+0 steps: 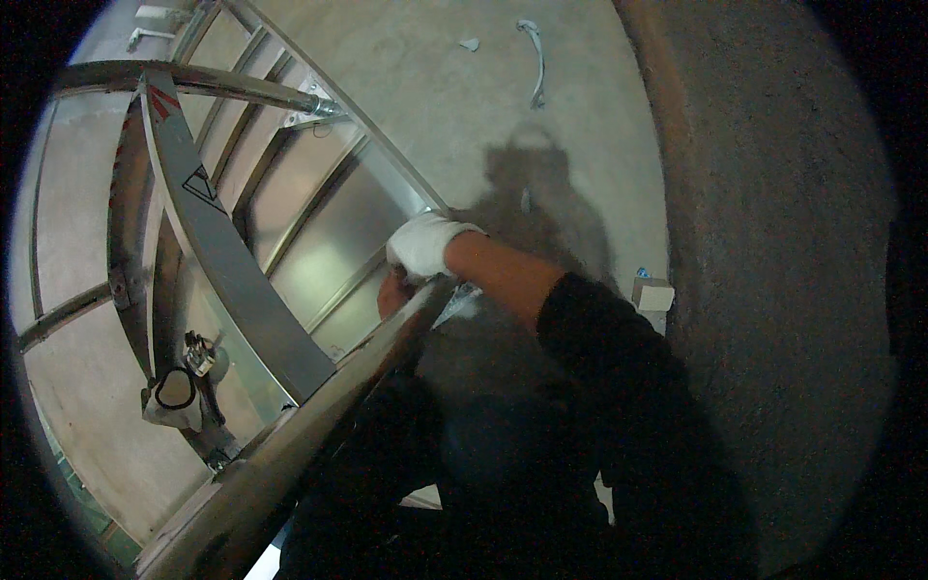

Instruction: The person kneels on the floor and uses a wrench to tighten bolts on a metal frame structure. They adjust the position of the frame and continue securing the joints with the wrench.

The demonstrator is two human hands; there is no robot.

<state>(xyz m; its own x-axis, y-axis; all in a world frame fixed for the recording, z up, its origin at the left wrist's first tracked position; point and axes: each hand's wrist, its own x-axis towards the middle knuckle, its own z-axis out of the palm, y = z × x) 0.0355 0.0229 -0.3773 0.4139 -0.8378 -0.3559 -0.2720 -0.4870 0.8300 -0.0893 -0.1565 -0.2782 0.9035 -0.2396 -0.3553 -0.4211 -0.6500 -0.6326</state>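
Note:
My right hand (427,244), in a white glove, is closed at the far end of a long metal beam (319,406). Its curled fingers hide whatever they hold. Bare skin (393,293) shows just below the glove, on the beam's left side; whether it is my left hand or uncovered right fingertips I cannot make out. The rest of my left hand is hidden behind the beam and dark sleeves. A crumpled piece of clear plastic film (456,304) hangs by the beam's end, close under my right wrist.
Left of the beam stands a metal frame with ribbed panels (329,222) and a curved grey plate (227,232). A pale pouch with a black rim (176,411) lies lower left. Beyond are a twisted strip (535,63), a small white box (653,294) and a dark rough wall (773,290).

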